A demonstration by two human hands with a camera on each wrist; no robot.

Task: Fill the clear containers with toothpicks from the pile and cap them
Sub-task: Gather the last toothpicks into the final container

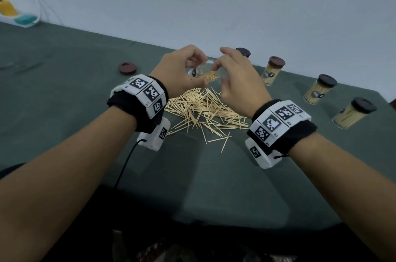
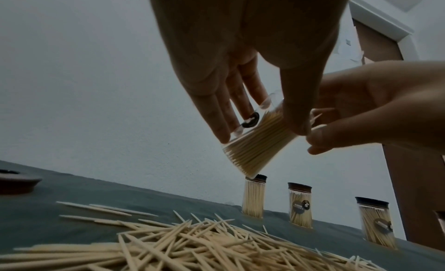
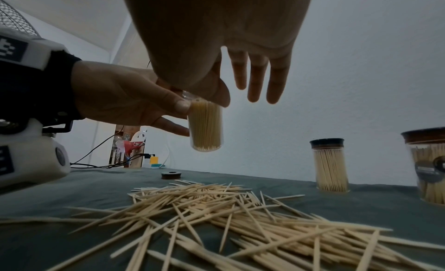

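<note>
Holding container aloft, label facing left wrist

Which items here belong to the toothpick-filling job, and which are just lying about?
Job:
- open container, held by left hand
- right hand at its mouth
- toothpick pile
- loose cap
- capped containers

Lying about:
- yellow and teal items
- white cables

Capped containers filled with toothpicks standing on the table: four. Uncapped container, partly filled and held above the pile: one. Loose cap on the cloth: one. Toothpick pile: one; sticks too many to count.
</note>
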